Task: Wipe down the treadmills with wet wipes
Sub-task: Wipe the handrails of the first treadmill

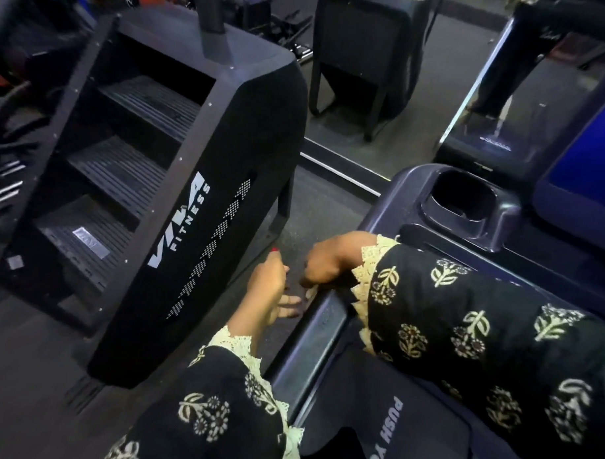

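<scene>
the right hand is curled on the treadmill rail, its grip not discernible; the left hand is held open alongside.

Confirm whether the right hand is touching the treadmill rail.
Touching. In the head view the right hand rests curled on the upper end of the treadmill rail, no gap.

Glowing dimly and bluish indoors; glinting off the pale strip and the treadmill rail; sinking into shadow at upper left; bending lines toward corners; blurring softly throughout.
</scene>
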### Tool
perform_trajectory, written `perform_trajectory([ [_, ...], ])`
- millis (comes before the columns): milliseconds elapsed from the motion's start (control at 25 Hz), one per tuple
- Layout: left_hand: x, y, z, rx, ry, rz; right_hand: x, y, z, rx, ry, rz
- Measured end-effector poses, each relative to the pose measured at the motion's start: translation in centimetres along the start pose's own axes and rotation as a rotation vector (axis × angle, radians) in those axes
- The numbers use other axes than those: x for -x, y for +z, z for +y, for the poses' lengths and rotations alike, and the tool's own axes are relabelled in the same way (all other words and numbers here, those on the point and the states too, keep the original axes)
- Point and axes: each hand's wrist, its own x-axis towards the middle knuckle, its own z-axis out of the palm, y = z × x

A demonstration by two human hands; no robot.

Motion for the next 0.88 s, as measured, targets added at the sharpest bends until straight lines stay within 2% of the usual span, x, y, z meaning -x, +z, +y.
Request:
perform_trajectory([
  [120, 0.8, 0.4, 0.6, -0.034, -0.012, -0.066, 1.3, -0.6, 4.2, 0.095, 0.141, 0.376],
  [200, 1.2, 1.3, 1.0, -0.129, 0.020, -0.102, 1.5, 1.0, 6.6, 0.021, 0.210, 0.707],
  [280, 1.5, 2.7, 1.4, -0.209, 0.109, -0.094, 1.0, 4.3, 6.9, -0.097, 0.206, 1.016],
  [400, 1.5, 5.1, 1.6, -0.354, 0.305, -0.029, 1.3, 8.2, 5.3, -0.195, 0.204, 1.296],
  [480, 1.6, 6.4, 1.5, -0.547, 0.379, 0.015, 1.5, 8.6, 6.4, -0.212, 0.285, 1.378],
  [640, 2.8, 7.5, 1.0, -0.767, 0.463, 0.130, 1.7, 7.4, 8.4, -0.544, 0.472, 1.424],
  [800, 3.8, 8.3, 0.7, -0.883, 0.529, 0.201, 3.2, 8.7, 4.7, -0.774, 0.503, 1.321],
  [880, 3.6, 8.6, 0.8, -0.922, 0.559, 0.235, 3.7, 8.4, 5.2, -0.901, 0.556, 1.294],
])
